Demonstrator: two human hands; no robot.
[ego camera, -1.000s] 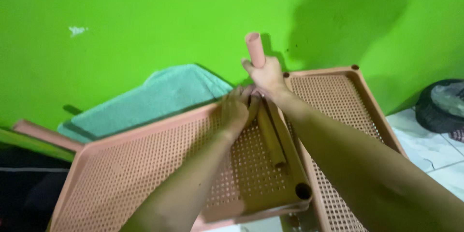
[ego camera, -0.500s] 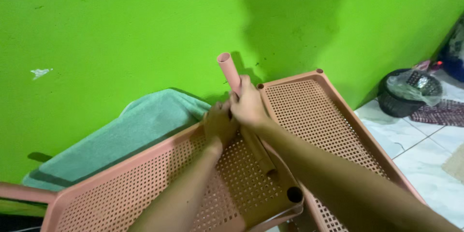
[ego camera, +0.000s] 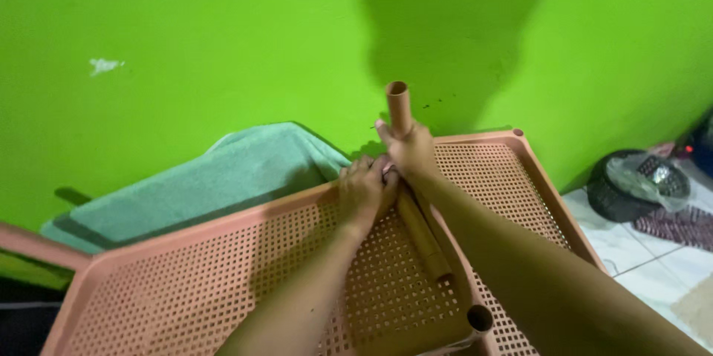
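A pink plastic tube (ego camera: 398, 106) stands upright at the far corner of a pink perforated shelf tray (ego camera: 186, 282). My right hand (ego camera: 411, 152) is wrapped around the tube's lower part. My left hand (ego camera: 366, 191) presses on the tray's corner right beside it, fingers curled over the rim. Another loose pink tube (ego camera: 422, 236) lies on the tray just below my hands. A third tube end (ego camera: 479, 319) sticks up at the tray's near corner. A second perforated tray (ego camera: 505, 178) lies under my right forearm.
A green cloth (ego camera: 215, 174) lies behind the trays against the bright green wall (ego camera: 223, 37). A dark round basket with a plastic bag (ego camera: 635, 181) sits on white floor tiles (ego camera: 653, 263) at the right. Another pink piece (ego camera: 33, 245) shows at far left.
The view has swung slightly, so hands and trays sit further right in the picture. Both hands stay at the tray corner with the upright tube; its open top end now shows.
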